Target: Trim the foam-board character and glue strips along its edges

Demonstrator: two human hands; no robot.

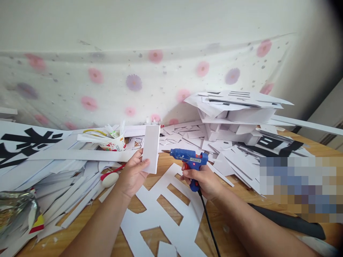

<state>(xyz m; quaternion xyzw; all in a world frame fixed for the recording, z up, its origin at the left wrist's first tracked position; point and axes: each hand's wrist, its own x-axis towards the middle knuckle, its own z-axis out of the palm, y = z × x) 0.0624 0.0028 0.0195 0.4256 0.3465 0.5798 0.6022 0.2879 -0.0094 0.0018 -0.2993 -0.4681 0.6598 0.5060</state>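
Note:
Upright in my left hand (135, 171) is a white rectangular board strip (152, 148), pinched near its lower left edge. My right hand (202, 178) grips a blue glue gun (189, 157) with a small red light; its nozzle points left at the strip's right edge, a small gap between them. The gun's black cord runs down over the table. Beneath both hands lies a large white board (187, 221) with several rectangular cut-outs, flat on the wooden table (227, 228).
White strips and scraps (72, 189) pile up on the left, beside a foil wrapper (18, 210). A paper cup (115, 142) stands behind them. At the back right rises a stack of white board structures (249, 116). A black object (289, 219) lies by my right forearm.

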